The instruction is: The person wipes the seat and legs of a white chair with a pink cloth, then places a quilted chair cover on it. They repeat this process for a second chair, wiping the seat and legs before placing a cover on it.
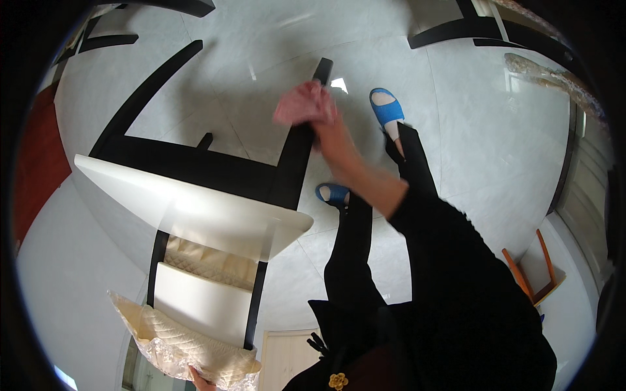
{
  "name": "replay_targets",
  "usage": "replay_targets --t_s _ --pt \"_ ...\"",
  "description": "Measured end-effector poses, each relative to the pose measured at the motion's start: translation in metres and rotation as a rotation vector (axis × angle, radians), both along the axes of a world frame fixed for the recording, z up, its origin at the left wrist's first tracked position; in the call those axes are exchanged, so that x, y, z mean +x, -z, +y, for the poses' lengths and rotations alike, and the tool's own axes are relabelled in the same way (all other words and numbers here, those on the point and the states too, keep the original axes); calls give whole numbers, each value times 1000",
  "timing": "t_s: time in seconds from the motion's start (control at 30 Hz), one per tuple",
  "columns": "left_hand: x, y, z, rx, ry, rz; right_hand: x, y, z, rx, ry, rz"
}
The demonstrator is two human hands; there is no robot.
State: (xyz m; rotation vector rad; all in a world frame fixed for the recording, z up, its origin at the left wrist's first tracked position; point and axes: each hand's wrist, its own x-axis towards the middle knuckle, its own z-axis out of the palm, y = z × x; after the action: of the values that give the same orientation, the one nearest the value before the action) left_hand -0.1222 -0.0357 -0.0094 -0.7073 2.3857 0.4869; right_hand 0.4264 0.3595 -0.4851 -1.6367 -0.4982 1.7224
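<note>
A black-framed chair with a white seat (pixel 190 200) is tipped over, its black legs pointing away from me. My right hand (pixel 332 139) presses a crumpled pink cloth (pixel 307 103) around the near black leg (pixel 295 166); hand and cloth are slightly blurred. At the bottom left, my left hand (pixel 200 381) grips the top of the chair's backrest, which has a cream quilted cover (pixel 188 332) and clear plastic over it. Only part of that hand shows.
Other black furniture legs (pixel 450 33) stand on the glossy tiled floor at the top. My feet, in blue slippers (pixel 389 111), are right of the chair. A small orange-brown wooden stool or chair (pixel 543 293) is at the far right; a red surface (pixel 39 166) lies far left.
</note>
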Motion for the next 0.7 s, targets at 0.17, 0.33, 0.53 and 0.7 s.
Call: replay_targets --t_s 0.17,0.33,0.53,0.7 --pt "-8 4 7 -20 92 -16 2 131 38 -504 609 422" --pt "23 9 6 -58 142 -19 -26 -6 29 -507 401 559" --pt "57 2 17 40 31 33 -18 -92 26 -271 275 349" --pt "40 11 -4 26 72 130 -16 -112 67 80 -148 270"
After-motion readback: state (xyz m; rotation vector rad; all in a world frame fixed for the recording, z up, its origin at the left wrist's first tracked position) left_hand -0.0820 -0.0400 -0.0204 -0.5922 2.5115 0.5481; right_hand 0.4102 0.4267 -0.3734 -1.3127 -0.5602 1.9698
